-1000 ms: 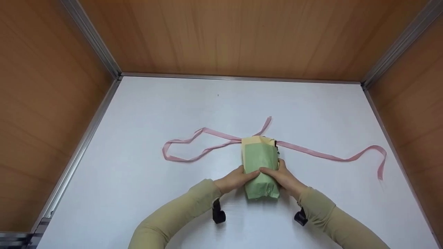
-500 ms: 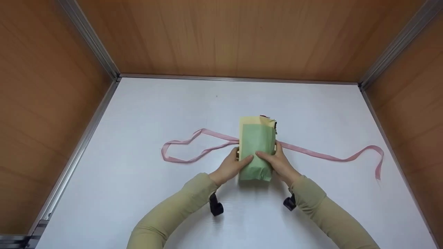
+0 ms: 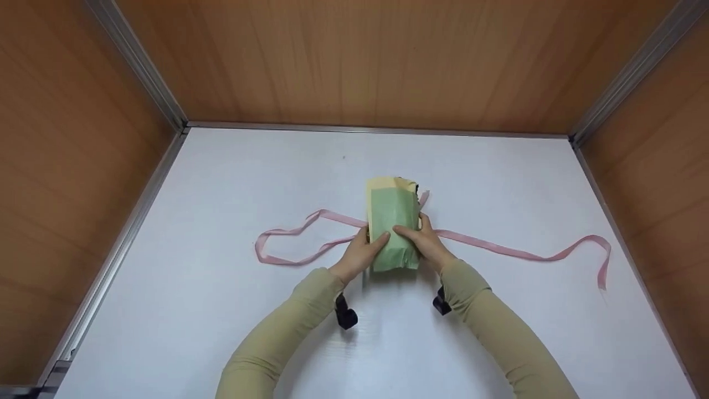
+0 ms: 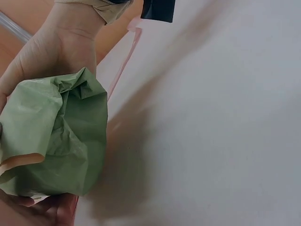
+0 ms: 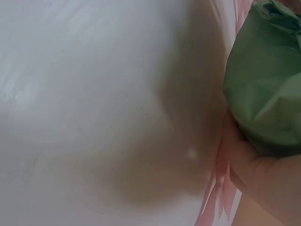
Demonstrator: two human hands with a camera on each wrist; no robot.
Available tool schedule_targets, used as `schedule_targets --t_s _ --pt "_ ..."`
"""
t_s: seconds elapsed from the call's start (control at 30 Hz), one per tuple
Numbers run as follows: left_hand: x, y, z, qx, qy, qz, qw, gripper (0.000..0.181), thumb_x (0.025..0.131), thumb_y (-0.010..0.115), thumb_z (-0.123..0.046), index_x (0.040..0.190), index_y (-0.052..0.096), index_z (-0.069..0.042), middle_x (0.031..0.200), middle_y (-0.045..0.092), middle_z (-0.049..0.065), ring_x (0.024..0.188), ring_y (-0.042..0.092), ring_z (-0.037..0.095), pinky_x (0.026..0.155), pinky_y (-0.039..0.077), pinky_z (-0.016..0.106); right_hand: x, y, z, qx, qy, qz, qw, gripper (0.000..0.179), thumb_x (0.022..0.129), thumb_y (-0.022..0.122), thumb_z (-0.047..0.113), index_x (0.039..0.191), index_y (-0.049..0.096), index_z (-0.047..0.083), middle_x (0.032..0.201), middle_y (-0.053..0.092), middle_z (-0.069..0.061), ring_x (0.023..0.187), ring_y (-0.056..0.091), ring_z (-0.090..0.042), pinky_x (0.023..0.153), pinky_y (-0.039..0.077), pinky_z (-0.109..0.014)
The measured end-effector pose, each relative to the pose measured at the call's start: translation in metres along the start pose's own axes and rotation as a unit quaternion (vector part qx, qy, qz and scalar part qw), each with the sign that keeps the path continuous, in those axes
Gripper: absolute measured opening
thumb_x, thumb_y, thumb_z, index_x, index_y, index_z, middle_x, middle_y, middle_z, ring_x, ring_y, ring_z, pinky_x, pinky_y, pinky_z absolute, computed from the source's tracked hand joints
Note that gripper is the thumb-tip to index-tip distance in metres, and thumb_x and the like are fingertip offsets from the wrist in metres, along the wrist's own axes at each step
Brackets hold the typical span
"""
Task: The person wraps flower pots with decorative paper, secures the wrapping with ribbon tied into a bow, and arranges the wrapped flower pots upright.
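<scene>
Hands: two, both on one item. The left hand (image 3: 360, 254) and the right hand (image 3: 425, 244) grip one paper-wrapped package (image 3: 394, 213) from its two sides, each opened only to suit the package's girth. Two thumbs lie on the green front face, near each other but apart; the remaining fingers go round the sides and are partly hidden.

The package is about midway between the left and right edges of the white bench (image 3: 277, 166), well short of the far edge. Its wrapping shows two colours: green, with crumpled folds at the near end, and pale yellow at the far end. Whether any part touches the bench cannot be determined.

Pink ribbon (image 3: 515, 253) shows in three portions: one loop toward the left edge, one strand curving down near the right edge, and one short end beyond the package. Whether these form a single length cannot be told.

Also noted: two khaki sleeves (image 3: 279, 332), two black wrist devices (image 3: 346, 316), and three wood-grain panels (image 3: 354, 61) along the far, left and right edges.
</scene>
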State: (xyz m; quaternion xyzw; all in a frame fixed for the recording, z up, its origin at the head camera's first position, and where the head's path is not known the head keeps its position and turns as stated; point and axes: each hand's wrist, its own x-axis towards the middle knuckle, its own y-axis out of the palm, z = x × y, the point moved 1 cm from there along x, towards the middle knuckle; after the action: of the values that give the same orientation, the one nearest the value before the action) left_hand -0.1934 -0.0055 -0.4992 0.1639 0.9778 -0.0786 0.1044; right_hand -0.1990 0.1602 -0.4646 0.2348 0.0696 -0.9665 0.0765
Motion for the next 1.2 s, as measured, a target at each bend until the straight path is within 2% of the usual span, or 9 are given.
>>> schedule_targets --t_s 0.13,0.33,0.53,0.7,0.83,0.97,1.03,1.1,1.2 --pt "0.002 -0.001 0.004 0.001 -0.008 0.001 1.0000 0.063 0.097 0.050 -0.038 0.140 0.032 0.003 0.133 0.050 0.019 0.118 0.053 0.028 0.101 0.042 0.040 0.004 0.001 -0.001 -0.020 0.008 -0.002 0.9998 0.091 0.089 0.061 0.035 0.151 -0.001 0.007 0.152 0.017 -0.023 0.136 0.029 -0.036 0.112 0.027 -0.047" --pt "0.003 -0.002 0.006 0.003 -0.020 -0.010 0.9997 0.062 0.096 0.051 -0.040 0.137 0.035 0.003 0.131 0.051 0.019 0.116 0.054 0.027 0.099 0.043 0.040 0.025 -0.003 -0.017 -0.025 0.021 -0.011 0.9994 0.099 0.084 0.066 0.044 0.152 0.000 0.014 0.152 0.019 -0.018 0.135 0.031 -0.032 0.111 0.028 -0.046" --pt "0.003 -0.003 0.006 0.004 -0.029 0.000 0.9996 0.061 0.096 0.050 -0.043 0.136 0.036 0.001 0.128 0.053 0.017 0.114 0.056 0.025 0.097 0.045 0.039 0.027 -0.004 -0.024 -0.026 0.011 -0.010 0.9995 0.101 0.084 0.065 0.049 0.152 -0.002 0.016 0.152 0.020 -0.016 0.134 0.033 -0.031 0.110 0.031 -0.045" --pt "0.006 -0.008 0.004 0.060 -0.033 -0.007 0.9976 0.061 0.096 0.049 -0.045 0.134 0.041 0.002 0.124 0.056 0.018 0.110 0.058 0.026 0.094 0.047 0.039 0.027 -0.005 -0.022 -0.045 0.014 -0.016 0.9988 0.101 0.082 0.065 0.055 0.151 0.005 0.011 0.151 0.023 -0.015 0.136 0.031 -0.029 0.112 0.027 -0.044" --pt "0.008 -0.015 0.001 0.151 -0.028 -0.035 0.9875 0.062 0.095 0.051 -0.045 0.131 0.045 0.005 0.122 0.056 0.021 0.111 0.056 0.031 0.094 0.047 0.043 0.025 -0.005 -0.018 -0.078 0.016 -0.018 0.9966 0.105 0.079 0.065 0.060 0.151 0.006 0.011 0.153 0.021 -0.015 0.140 0.026 -0.029 0.114 0.024 -0.044" --pt "0.010 -0.018 0.001 0.213 -0.030 -0.041 0.9758 0.069 0.093 0.051 -0.048 0.133 0.044 0.008 0.128 0.050 0.025 0.120 0.049 0.037 0.100 0.041 0.047 0.025 -0.009 -0.016 -0.106 0.014 -0.025 0.9940 0.105 0.079 0.062 0.064 0.152 0.008 0.011 0.153 0.023 -0.016 0.139 0.029 -0.031 0.112 0.029 -0.046" --pt "0.010 -0.019 0.002 0.228 -0.036 -0.036 0.9723 0.071 0.093 0.050 -0.051 0.135 0.043 0.007 0.131 0.049 0.025 0.123 0.045 0.038 0.103 0.037 0.049 0.025 -0.013 -0.017 -0.105 0.011 -0.033 0.9938 0.093 0.085 0.054 0.064 0.150 0.016 0.010 0.149 0.031 -0.018 0.133 0.037 -0.032 0.108 0.034 -0.046" --pt "0.011 -0.020 0.003 0.247 -0.043 -0.031 0.9675 0.074 0.093 0.047 -0.054 0.137 0.042 0.005 0.133 0.048 0.024 0.126 0.042 0.039 0.105 0.033 0.052 0.026 -0.017 -0.019 -0.117 -0.003 -0.055 0.9916 0.076 0.092 0.045 0.060 0.144 0.031 0.007 0.141 0.041 -0.018 0.126 0.045 -0.031 0.102 0.039 -0.044" --pt "0.011 -0.023 0.006 0.277 -0.050 -0.022 0.9593 0.076 0.092 0.044 -0.059 0.138 0.042 0.002 0.134 0.049 0.021 0.128 0.041 0.038 0.105 0.030 0.054 0.029 -0.024 -0.025 -0.183 -0.047 -0.089 0.9780 0.049 0.100 0.040 0.037 0.132 0.048 0.001 0.129 0.052 -0.020 0.118 0.050 -0.033 0.099 0.041 -0.045"
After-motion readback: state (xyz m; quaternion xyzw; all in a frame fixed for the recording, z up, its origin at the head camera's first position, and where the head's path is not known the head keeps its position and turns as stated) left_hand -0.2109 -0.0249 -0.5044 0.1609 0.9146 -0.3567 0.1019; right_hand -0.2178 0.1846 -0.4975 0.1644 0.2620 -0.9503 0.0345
